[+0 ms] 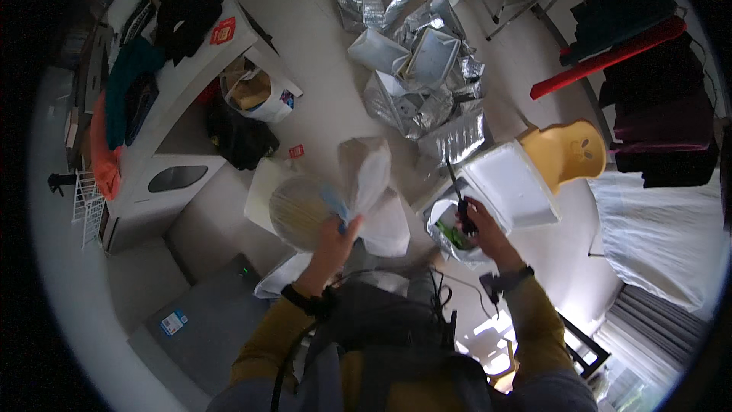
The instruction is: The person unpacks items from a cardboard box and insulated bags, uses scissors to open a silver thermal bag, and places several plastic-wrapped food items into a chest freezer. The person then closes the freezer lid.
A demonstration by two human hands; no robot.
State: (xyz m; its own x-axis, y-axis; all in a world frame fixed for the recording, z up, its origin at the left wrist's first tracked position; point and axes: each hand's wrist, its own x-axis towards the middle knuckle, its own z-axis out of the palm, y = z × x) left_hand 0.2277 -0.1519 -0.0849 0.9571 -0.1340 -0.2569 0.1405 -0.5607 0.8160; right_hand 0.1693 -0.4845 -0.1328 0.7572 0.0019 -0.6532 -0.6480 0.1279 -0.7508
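My left hand grips the gathered blue top of a clear plastic bag with something round and yellowish inside. In my right hand is a dark-handled tool with a long thin blade, perhaps a knife, pointing away from me. Below that hand stands a foil-lined container with something green inside. White plastic bags lie just right of the round bag. A pale box shows behind the round bag.
A white foam box and a yellow plastic chair are at the right. Silver foil liners and white foam boxes are heaped ahead. A white desk is at the left, with a paper-filled bag beneath.
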